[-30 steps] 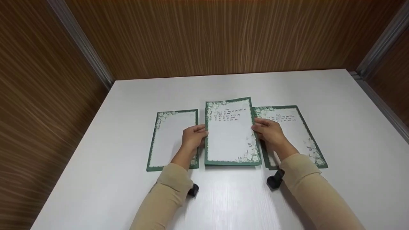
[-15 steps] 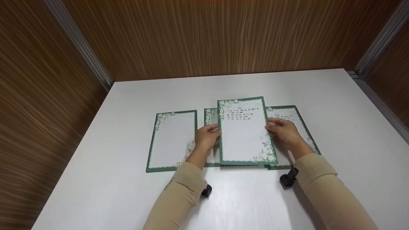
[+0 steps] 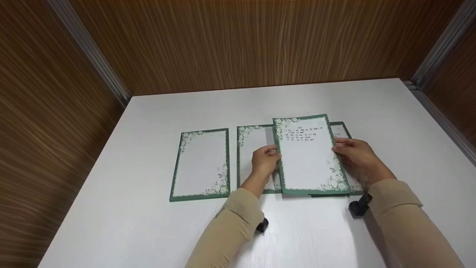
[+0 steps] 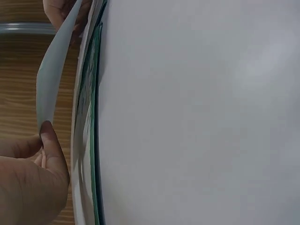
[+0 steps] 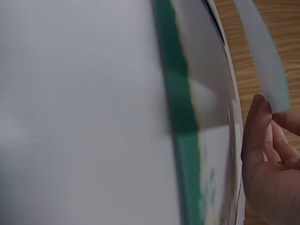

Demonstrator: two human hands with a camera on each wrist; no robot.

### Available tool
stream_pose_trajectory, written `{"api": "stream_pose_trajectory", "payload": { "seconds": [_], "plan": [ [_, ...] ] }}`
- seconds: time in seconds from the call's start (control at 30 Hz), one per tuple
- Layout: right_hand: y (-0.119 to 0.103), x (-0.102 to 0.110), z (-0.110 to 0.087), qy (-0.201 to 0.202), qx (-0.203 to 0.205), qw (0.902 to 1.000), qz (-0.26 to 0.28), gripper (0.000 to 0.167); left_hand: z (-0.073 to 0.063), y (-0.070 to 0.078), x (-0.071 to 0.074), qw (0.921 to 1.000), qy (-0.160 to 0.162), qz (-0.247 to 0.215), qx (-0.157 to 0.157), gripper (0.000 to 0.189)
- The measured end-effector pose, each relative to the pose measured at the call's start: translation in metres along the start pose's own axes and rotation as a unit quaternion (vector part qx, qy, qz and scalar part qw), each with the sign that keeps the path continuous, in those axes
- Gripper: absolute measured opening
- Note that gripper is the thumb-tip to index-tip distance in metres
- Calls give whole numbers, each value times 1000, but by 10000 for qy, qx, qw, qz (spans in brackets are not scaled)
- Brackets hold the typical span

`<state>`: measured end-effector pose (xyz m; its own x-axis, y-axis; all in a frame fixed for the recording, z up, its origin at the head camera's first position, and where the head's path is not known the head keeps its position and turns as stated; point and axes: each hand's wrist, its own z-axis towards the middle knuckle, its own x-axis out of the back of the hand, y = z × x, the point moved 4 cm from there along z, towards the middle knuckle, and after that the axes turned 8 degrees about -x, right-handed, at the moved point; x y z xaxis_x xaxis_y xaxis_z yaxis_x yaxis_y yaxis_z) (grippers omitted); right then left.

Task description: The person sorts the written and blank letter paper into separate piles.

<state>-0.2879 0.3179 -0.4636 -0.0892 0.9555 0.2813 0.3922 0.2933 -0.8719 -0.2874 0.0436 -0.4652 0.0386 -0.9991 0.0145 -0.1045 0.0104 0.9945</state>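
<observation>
A sheet of paper (image 3: 306,160) with a green floral border and several lines of writing near its top is held up off the table. My left hand (image 3: 266,162) pinches its left edge between thumb and fingers, and my right hand (image 3: 355,154) pinches the right edge. In the left wrist view the sheet (image 4: 54,70) bows slightly above the table, its plain back showing. Beneath it lie a middle stack of matching paper (image 3: 254,149), partly covered, and a right-hand written sheet (image 3: 340,129), mostly hidden.
To the left lies another bordered paper stack (image 3: 202,163) with no writing on its top sheet. White table (image 3: 148,119) surrounds the papers, with a wood-grain panel (image 3: 260,44) behind. A black wrist device (image 3: 359,208) hangs under the right sleeve.
Both hands have carried the written sheet to the right, from over the middle stack to over the right-hand sheet. The middle stack is now partly uncovered.
</observation>
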Motion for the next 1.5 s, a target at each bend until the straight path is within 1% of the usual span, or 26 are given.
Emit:
{"api": "stream_pose_trajectory", "payload": {
  "seconds": [0.07,0.2,0.3,0.5,0.67,0.83,0.93,1.13,1.27,1.43,1.5],
  "plan": [
    [2,7,-1,-57,-31,10000,48,67,-1,0,-8,10000,-12,-34,30,29],
    [5,18,-2,-63,-72,9999,42,70,-3,-1,-22,10000,-69,60,14,28],
    [7,24,-3,-20,-55,9999,-119,70,-5,0,-31,9998,-116,168,-17,28],
    [11,34,-3,99,28,9990,-440,68,-7,-1,-43,9996,-247,162,10,31],
    [12,38,-4,119,-34,9983,-574,67,-7,-1,-47,9989,-286,371,13,32],
    [13,42,-3,256,-56,9973,-689,64,-9,-1,-51,9983,-356,462,-50,33],
    [13,42,-3,324,-65,9974,-646,64,-10,0,-53,9979,-370,530,-61,33],
    [13,45,-6,550,-42,9972,-502,63,-12,0,-53,9945,-410,958,-65,31],
    [15,47,-7,729,-27,9963,-453,63,-12,1,-54,9919,-490,1156,-174,32],
    [17,48,-6,810,-68,9959,-402,63,-13,2,-55,9896,-549,1295,-306,33],
    [18,49,-6,844,-88,9957,-378,63,-13,2,-56,9870,-559,1458,-383,33]
  ]
}}
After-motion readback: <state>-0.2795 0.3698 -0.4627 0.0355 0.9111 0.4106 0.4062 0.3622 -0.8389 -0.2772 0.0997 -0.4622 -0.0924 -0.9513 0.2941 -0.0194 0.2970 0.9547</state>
